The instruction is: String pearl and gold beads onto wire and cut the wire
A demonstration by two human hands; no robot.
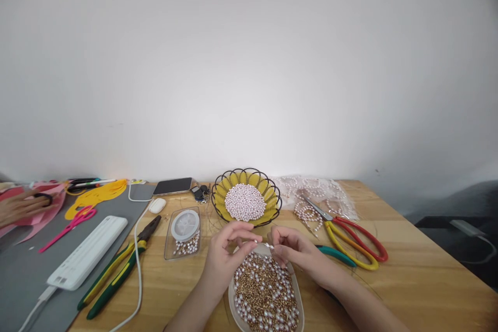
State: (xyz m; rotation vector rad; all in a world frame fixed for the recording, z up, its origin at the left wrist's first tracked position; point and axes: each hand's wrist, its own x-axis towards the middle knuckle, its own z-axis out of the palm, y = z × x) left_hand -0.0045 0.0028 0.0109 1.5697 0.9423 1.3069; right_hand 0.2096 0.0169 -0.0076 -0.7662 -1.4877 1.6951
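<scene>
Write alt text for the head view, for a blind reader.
A person's left hand and right hand pinch small pale beads above a white tray of gold and pearly beads on a wooden table. Behind stands a yellow basket of pale pink beads, with scissors to the right and green-and-yellow pliers to the left.

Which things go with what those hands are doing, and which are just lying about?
Probably part of it:
small pale beads at the left hand and right hand
white tray of mixed beads below
yellow basket of pearly beads

Probably just lying about:
phone
white power strip
pink scissors
</scene>
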